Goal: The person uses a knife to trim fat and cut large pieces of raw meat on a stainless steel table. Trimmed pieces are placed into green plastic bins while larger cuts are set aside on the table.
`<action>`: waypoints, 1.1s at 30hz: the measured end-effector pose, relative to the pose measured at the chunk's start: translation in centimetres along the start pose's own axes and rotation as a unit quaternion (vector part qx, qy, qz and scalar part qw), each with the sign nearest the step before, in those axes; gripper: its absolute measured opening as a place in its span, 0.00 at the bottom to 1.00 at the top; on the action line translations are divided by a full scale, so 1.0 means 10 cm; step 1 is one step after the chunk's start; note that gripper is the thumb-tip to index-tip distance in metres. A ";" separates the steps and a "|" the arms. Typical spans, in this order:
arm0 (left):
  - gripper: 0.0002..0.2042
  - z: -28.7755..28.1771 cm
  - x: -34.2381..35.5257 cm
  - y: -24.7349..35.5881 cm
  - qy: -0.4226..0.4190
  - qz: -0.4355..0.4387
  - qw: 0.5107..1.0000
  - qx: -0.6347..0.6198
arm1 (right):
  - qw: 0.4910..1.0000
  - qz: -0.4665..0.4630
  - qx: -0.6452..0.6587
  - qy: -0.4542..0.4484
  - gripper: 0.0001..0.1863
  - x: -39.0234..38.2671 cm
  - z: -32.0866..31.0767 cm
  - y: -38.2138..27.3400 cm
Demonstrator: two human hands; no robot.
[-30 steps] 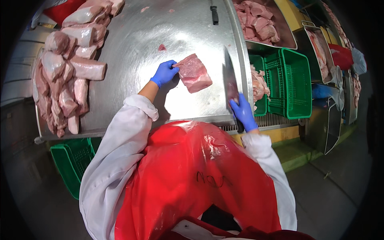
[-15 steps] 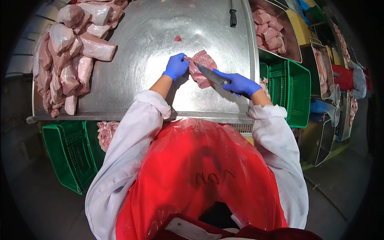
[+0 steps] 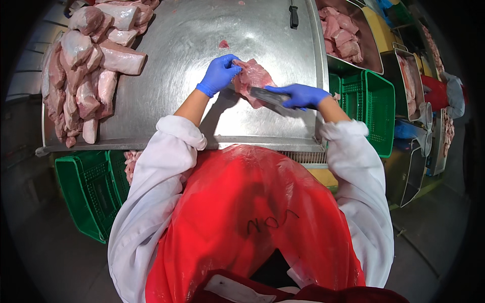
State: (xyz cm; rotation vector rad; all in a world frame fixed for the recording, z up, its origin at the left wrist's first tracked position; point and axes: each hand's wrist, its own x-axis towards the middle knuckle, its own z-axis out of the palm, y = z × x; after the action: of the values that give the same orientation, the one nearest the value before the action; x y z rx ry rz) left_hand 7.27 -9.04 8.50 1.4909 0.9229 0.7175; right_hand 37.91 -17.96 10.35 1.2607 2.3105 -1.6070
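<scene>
Across the broad, shiny grey metal table (image 3: pixel 174 63) we could pass a hand between the heaped pale-pink meat cuts (image 3: pixel 78 76) at left and our blue-gloved left hand (image 3: pixel 219 74). Rightward, our blue-gloved right hand (image 3: pixel 303 96) and its long grey-bladed knife (image 3: pixel 267 95) block the near side; farther off, a straight black handle (image 3: pixel 293 18) lies near the right edge.

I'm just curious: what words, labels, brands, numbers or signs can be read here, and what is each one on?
Red apron: a short row of dark, handwritten-looking marks across the front; I don't copy out writing.
Knife in the right hand: no lettering I can make out.
Green crate at lower left: any lettering is too small or blurred to read.
</scene>
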 end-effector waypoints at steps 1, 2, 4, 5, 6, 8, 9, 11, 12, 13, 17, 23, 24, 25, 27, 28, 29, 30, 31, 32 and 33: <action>0.08 -0.01 -0.15 0.20 0.003 -0.004 1.000 -0.010 | 0.992 0.108 -0.012 -0.068 0.39 0.18 -0.16 -0.66; 0.07 0.04 -0.20 0.33 0.028 0.053 0.996 -0.062 | 0.993 0.091 -0.021 -0.070 0.38 0.42 -0.04 -0.66; 0.07 -0.20 -0.43 0.62 0.023 0.028 0.996 -0.076 | 0.996 0.051 -0.033 -0.072 0.37 0.57 0.10 -0.65; 0.06 -0.41 -0.65 0.80 0.039 0.019 0.998 -0.053 | 0.996 0.017 -0.040 -0.081 0.36 0.52 0.19 -0.72; 0.06 -0.70 -0.94 0.85 0.054 0.001 0.998 -0.012 | 0.988 0.104 0.040 -0.106 0.36 0.34 0.22 -0.91; 0.09 -1.14 -1.67 1.07 0.103 -0.088 0.988 0.070 | 0.993 0.078 -0.020 -0.082 0.41 -0.09 0.32 -0.72; 0.10 -1.32 -2.05 1.04 0.138 -0.081 0.979 0.123 | 0.999 0.039 0.026 -0.020 0.43 -0.38 0.39 -0.54; 0.11 -1.91 -2.92 0.72 0.110 -0.169 0.975 0.095 | 0.989 -0.011 0.034 0.146 0.43 -0.79 0.69 -0.01; 0.09 -1.97 -3.24 0.67 0.107 -0.236 0.962 0.085 | 0.975 -0.018 0.073 0.209 0.43 -0.88 0.82 0.14; 0.07 -2.03 -3.51 0.58 0.103 -0.298 0.946 0.073 | 0.956 -0.025 0.107 0.272 0.43 -0.99 0.94 0.25; 0.22 -1.89 -3.45 0.11 -0.082 -0.313 0.783 0.531 | 0.847 0.101 0.409 0.324 0.43 -1.08 1.01 0.04; 0.35 -0.06 -0.53 0.19 -0.155 0.273 0.779 0.543 | 0.793 0.083 0.446 0.407 0.43 -0.75 1.03 -0.05; 0.36 0.25 -0.18 0.18 -0.197 0.319 0.724 0.579 | 0.799 0.099 0.424 0.414 0.43 -0.77 1.02 -0.08; 0.36 0.43 0.05 0.19 -0.235 0.361 0.663 0.613 | 0.800 0.102 0.425 0.412 0.43 -0.82 1.01 -0.16; 0.34 0.64 0.31 0.36 -0.310 0.197 0.686 0.629 | 0.800 0.084 0.412 0.427 0.43 -1.00 1.10 -0.15; 0.34 0.76 0.42 0.46 -0.344 0.115 0.687 0.629 | 0.791 0.098 0.400 0.453 0.43 -1.11 1.18 -0.18; 0.31 0.75 0.48 0.36 -0.297 0.063 0.745 0.594 | 0.781 0.115 0.412 0.454 0.43 -1.26 1.25 -0.22; 0.29 0.64 0.48 0.20 -0.250 0.007 0.797 0.550 | 0.761 0.130 0.433 0.464 0.44 -1.40 1.37 -0.22; 0.28 0.54 0.50 0.19 -0.241 -0.064 0.838 0.485 | 0.741 0.144 0.455 0.473 0.44 -1.54 1.53 -0.16; 0.31 0.34 0.52 -0.17 -0.208 -0.124 0.922 0.302 | 0.747 0.156 0.404 0.504 0.44 -1.68 1.74 -0.04; 0.33 0.25 0.46 -0.45 -0.216 -0.186 0.957 0.055 | 0.751 0.167 0.353 0.532 0.44 -1.79 1.98 0.12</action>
State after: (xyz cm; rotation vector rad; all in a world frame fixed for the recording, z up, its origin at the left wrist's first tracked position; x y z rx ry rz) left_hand 11.06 -6.32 3.37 1.4358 0.8757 0.0588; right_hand 43.00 -44.13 8.87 3.2266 1.4606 -1.9444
